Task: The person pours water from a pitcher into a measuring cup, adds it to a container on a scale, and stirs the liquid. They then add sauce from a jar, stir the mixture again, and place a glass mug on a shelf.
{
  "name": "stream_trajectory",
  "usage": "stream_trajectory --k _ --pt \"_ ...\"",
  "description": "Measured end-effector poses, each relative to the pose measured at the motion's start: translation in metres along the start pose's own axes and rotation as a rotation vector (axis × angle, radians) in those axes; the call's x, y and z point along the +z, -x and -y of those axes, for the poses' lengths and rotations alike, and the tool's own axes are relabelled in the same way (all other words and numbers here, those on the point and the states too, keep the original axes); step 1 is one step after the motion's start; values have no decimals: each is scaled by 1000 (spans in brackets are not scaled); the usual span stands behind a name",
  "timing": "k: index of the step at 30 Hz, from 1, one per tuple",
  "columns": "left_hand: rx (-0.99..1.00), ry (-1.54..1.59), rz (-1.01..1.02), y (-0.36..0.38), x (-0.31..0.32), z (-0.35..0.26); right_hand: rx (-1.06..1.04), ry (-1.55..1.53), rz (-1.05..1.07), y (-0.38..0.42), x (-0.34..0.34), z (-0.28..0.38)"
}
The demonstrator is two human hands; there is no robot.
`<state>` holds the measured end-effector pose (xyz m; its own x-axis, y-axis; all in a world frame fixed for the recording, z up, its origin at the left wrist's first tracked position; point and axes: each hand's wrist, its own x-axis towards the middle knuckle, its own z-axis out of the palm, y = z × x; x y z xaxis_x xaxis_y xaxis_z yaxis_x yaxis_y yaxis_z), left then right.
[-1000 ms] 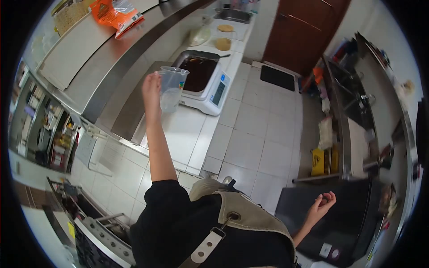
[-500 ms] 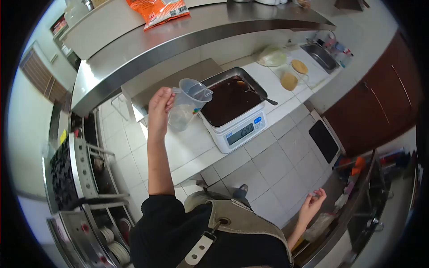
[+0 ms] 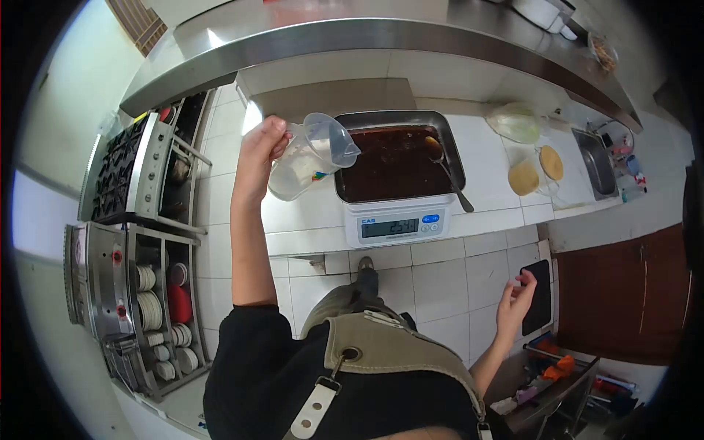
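Note:
My left hand [image 3: 262, 150] grips the handle of a clear plastic measuring jug [image 3: 297, 170]. The jug is tilted, its spout pointing right over the left edge of a metal baking pan [image 3: 458, 165]. A dark brown liquid [image 3: 389, 172] covers the pan's floor, and a spoon [image 3: 456, 187] leans in it with its handle over the front right rim. Under the pan is a white CAS digital scale [image 3: 402, 238] with a lit display whose digits are not fully legible. My right hand [image 3: 515, 302] hangs low on the right, holding nothing, fingers loosely bent and apart.
A steel shelf [image 3: 352, 40] runs above the white tiled counter [image 3: 293, 227]. Towards the sink [image 3: 603, 172] stand a plastic bag [image 3: 513, 122] and a jug with yellowish contents [image 3: 524, 178]. A stove [image 3: 132, 165] and a rack of plates [image 3: 150, 312] are on the left.
My view has turned, so the counter now runs more level across it. My left hand keeps the jug tilted beside the pan. The right hand stays low and empty.

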<state>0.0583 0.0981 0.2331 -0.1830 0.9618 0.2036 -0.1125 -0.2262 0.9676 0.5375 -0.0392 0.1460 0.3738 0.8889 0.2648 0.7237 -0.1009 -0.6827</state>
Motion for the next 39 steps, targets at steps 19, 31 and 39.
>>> stream_trajectory --k 19,31,39 --pt "-15 -405 116 -17 31 -4 -143 -142 340 -115 80 46" --pt "33 -506 76 -21 37 -6 -154 -159 370 -134 92 46" --pt "-3 -629 84 -23 47 -10 -168 -120 363 -151 88 43"
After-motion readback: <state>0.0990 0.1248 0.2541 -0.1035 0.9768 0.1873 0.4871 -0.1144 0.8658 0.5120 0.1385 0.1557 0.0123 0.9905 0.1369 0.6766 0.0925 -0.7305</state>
